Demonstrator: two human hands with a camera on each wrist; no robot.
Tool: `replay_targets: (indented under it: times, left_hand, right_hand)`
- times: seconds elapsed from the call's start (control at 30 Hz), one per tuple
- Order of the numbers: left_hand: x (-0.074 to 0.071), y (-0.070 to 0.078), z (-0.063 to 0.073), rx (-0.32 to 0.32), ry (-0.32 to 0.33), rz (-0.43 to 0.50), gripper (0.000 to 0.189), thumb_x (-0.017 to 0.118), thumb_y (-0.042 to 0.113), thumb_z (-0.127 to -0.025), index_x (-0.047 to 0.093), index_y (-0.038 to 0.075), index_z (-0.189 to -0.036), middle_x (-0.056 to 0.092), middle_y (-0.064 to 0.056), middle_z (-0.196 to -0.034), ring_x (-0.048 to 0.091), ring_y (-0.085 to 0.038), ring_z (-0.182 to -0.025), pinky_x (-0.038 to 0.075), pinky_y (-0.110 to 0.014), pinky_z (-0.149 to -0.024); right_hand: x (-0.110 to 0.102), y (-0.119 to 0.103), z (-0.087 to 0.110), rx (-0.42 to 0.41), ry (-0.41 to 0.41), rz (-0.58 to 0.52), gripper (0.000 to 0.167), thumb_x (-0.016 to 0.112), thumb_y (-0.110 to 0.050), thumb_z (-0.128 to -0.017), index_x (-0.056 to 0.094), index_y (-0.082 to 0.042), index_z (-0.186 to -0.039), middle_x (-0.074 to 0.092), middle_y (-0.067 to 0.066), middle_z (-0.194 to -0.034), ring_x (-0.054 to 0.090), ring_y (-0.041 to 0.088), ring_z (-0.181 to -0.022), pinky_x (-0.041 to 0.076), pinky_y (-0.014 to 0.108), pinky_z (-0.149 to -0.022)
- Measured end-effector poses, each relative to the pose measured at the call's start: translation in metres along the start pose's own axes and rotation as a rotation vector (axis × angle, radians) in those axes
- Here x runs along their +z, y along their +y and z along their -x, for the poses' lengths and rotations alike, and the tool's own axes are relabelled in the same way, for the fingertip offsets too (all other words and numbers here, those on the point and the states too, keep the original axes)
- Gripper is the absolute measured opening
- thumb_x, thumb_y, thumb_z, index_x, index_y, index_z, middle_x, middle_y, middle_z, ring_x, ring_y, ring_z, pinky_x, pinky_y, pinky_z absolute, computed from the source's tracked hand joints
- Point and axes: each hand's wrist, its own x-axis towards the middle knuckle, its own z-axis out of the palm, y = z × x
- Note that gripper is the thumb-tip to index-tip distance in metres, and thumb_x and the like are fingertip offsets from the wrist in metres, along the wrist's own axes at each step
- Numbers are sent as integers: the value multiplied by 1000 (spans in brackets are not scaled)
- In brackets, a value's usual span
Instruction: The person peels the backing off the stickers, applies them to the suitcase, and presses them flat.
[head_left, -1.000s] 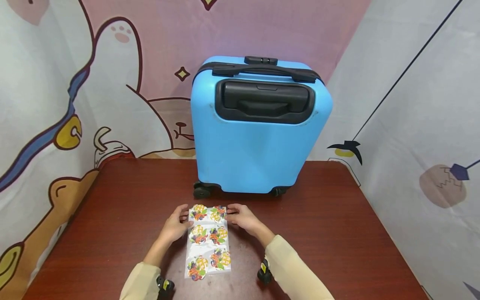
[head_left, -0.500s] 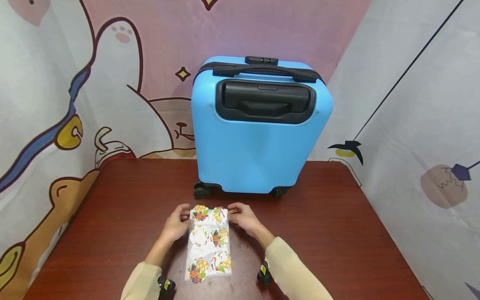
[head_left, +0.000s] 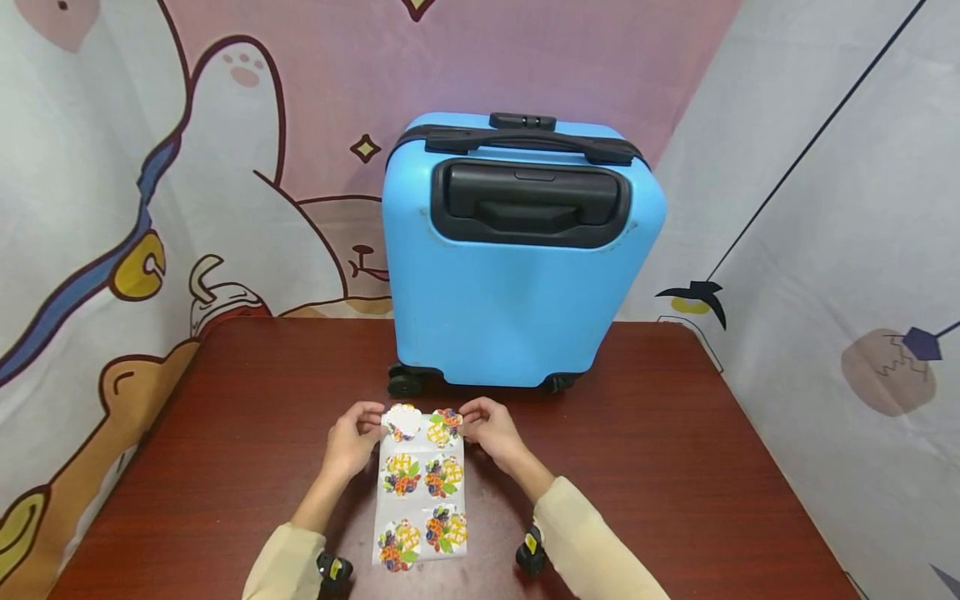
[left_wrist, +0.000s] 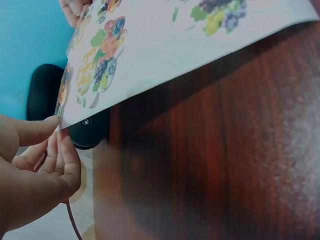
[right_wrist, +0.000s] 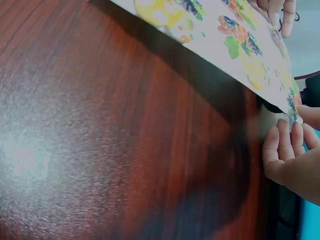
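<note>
A white sticker sheet (head_left: 408, 504) printed with several fruit stickers in two columns is held up by its far corners in the head view. My left hand (head_left: 351, 440) pinches its far left corner between thumb and fingers; in the left wrist view the thumb (left_wrist: 37, 131) lies over that corner. At the far right corner my right hand (head_left: 491, 432) pinches likewise, with fingertips (right_wrist: 283, 131) beneath the sheet in the right wrist view. The sheet's side edges hang above the table and cast a shadow on it.
Behind the sheet a light blue suitcase (head_left: 495, 308) stands on the dark red wooden table (head_left: 675, 467), its black wheel (head_left: 405, 383) close to the left hand. A cartoon-printed curtain (head_left: 315, 125) hangs at the back and sides.
Both hands have shifted slightly right and farther off with the sheet. Its tilt has changed: glare on the far left sticker now, while the middle and near ones show clearly again.
</note>
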Motion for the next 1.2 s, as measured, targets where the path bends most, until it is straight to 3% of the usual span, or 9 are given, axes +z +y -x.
replay_targets:
  times: [0.13, 0.3, 0.5, 0.6, 0.9, 1.2]
  left_hand:
    - [-1, 6, -1, 34, 41, 10, 24, 66, -3, -78, 61, 1, -102, 62, -9, -85, 59, -23, -80, 46, -27, -64]
    - [-4, 14, -2, 63, 62, 101, 27, 68, -5, -77, 60, 0, -102, 61, -11, -84, 60, -21, -77, 46, -21, -65]
    - [-7, 21, -3, 35, 40, 168, 32, 70, -4, -76, 58, -1, -106, 63, -15, -92, 62, -23, -82, 47, -18, -65]
    - [-7, 23, -2, 34, 30, 176, 32, 69, -4, -77, 58, -1, -107, 64, -15, -94, 61, -22, -83, 47, -19, -67]
    - [-7, 26, 0, 127, 40, 178, 27, 67, -7, -77, 60, -3, -102, 67, -14, -85, 59, -17, -73, 45, -20, -64]
    - [-5, 23, 0, 141, 32, 175, 24, 68, -7, -75, 62, -2, -98, 66, -11, -83, 59, -15, -75, 47, -21, -65]
  right_hand:
    - [-3, 6, -7, -16, 31, -19, 25, 61, 16, -73, 53, 15, -98, 53, 14, -77, 51, 12, -61, 48, 34, -61]
    - [-5, 3, -9, -65, 79, 15, 22, 62, 13, -73, 56, 11, -94, 54, 8, -74, 51, 12, -61, 49, 38, -62]
    - [-8, -2, -7, -98, 115, 23, 20, 62, 14, -72, 57, 9, -91, 54, 6, -71, 51, 12, -59, 48, 41, -62]
    - [-9, -4, -6, -105, 111, 22, 19, 63, 14, -72, 57, 10, -90, 55, 9, -72, 51, 13, -59, 48, 42, -62]
    - [-14, -5, -3, -96, 78, 23, 22, 62, 16, -73, 55, 15, -94, 55, 29, -82, 52, 16, -63, 47, 39, -61]
    - [-16, -4, -2, -95, 118, 63, 24, 64, 10, -74, 56, 13, -97, 59, 14, -76, 56, 15, -62, 49, 39, -61]
